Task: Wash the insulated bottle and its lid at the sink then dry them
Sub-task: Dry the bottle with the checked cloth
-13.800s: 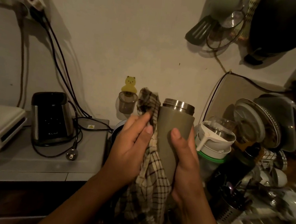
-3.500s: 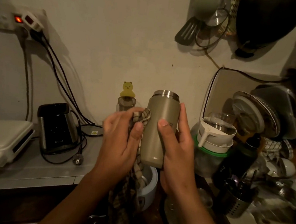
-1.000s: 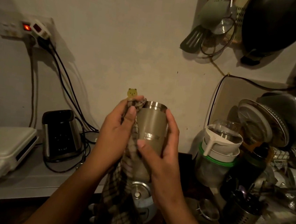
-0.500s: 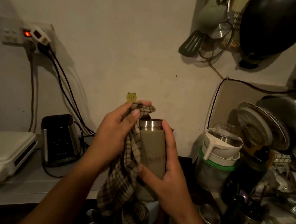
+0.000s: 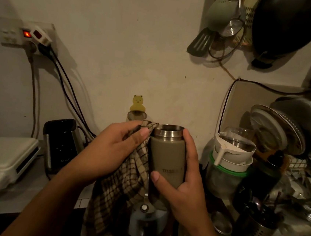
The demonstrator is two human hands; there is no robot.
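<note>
The person holds the insulated bottle [image 5: 166, 157] upright in the air in front of the wall, with its steel neck bare and its mouth open at the top. The right hand [image 5: 187, 188] is wrapped round the olive body, the thumb lying across the front just under the printed lettering and the fingers curling up the far side as high as the steel collar. The left hand [image 5: 116, 152] has a bunch of checked cloth [image 5: 122, 191] pinched between thumb and fingers and presses it against the bottle's left shoulder, right beside the rim; the rest of the cloth hangs down past the wrist. Directly below the bottle sits a pale blue vessel [image 5: 146, 218] with a small metal knob, though it is too dim there to say what it is. On the wall just behind the hands is a yellow bear-shaped hook [image 5: 137, 102]. To the left, a black appliance [image 5: 60, 142] and a white sandwich press [image 5: 2, 161] stand on the counter, under a socket [image 5: 27, 34] with a glowing red switch. To the right, a white jug [image 5: 231, 154] is stacked on a green-rimmed jar, plates [image 5: 276, 130] lean in a rack, and a perforated steel cutlery holder [image 5: 260, 230] stands nearer the front. A dark wok [image 5: 287, 26] and a slotted spatula [image 5: 199, 43] hang overhead.
</note>
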